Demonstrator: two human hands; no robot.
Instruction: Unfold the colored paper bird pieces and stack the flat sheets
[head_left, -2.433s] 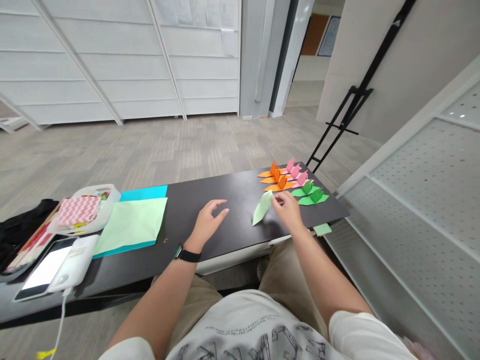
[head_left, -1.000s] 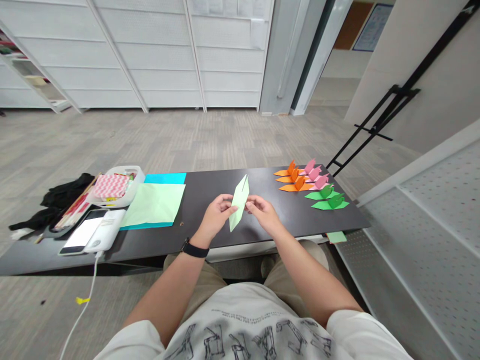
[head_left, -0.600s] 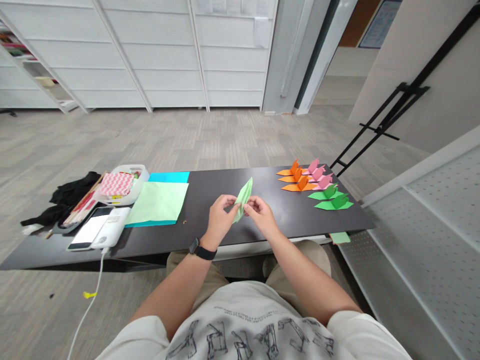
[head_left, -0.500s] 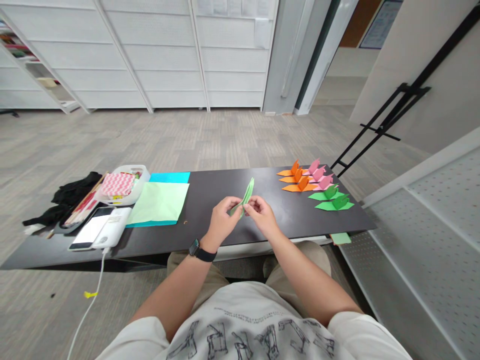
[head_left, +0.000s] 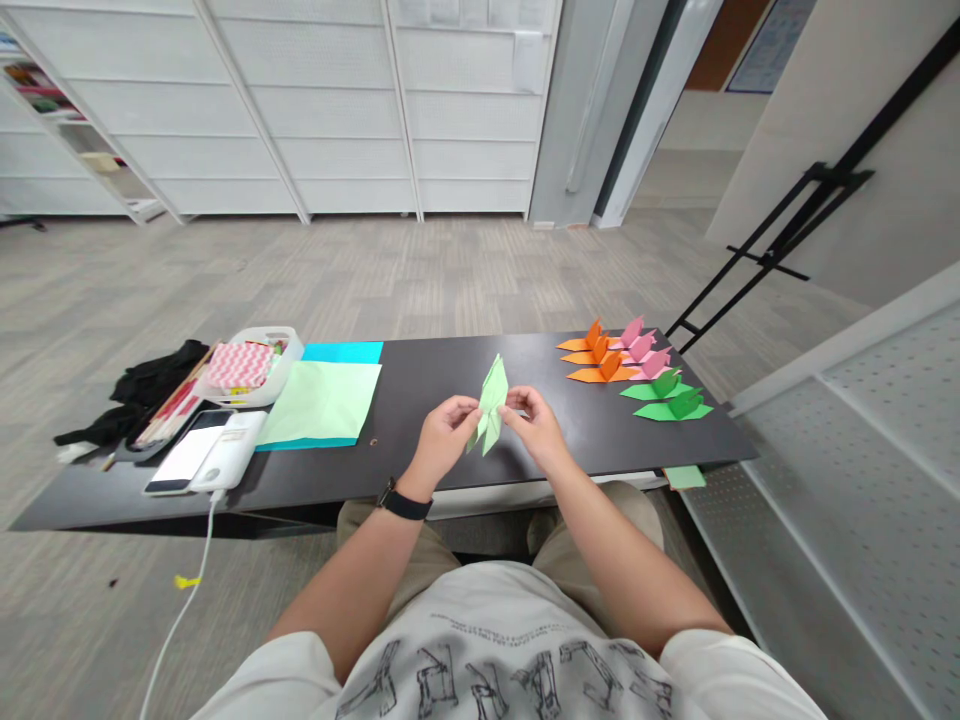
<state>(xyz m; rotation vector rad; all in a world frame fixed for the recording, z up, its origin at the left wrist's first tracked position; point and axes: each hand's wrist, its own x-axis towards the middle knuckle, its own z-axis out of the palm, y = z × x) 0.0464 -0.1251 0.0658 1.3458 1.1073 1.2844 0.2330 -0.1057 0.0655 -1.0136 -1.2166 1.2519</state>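
Observation:
A folded piece of light green origami paper (head_left: 493, 398) is held upright over the dark table (head_left: 442, 470), its pointed tip up and two narrow points below. My left hand (head_left: 448, 432) pinches its left edge between thumb and fingers. On the opposite edge, my right hand (head_left: 536, 425) has a similar pinch. To the right stand finished paper cranes in rows: orange cranes (head_left: 602, 371), pink cranes (head_left: 643, 352) and green cranes (head_left: 679, 405).
At left lie light green paper sheets (head_left: 324, 400) over blue paper (head_left: 345, 352). Beside them are a white plastic box (head_left: 281, 375), a phone (head_left: 187, 455), a white power bank (head_left: 231, 455) with a cable, and black cloth (head_left: 154, 385). A black metal stand (head_left: 772, 258) rises beyond the table's right end.
The folded green paper has turned from nearly edge-on to showing a broad face, with its lower points now visible. Both hands keep hold of it, and the view has shifted slightly.

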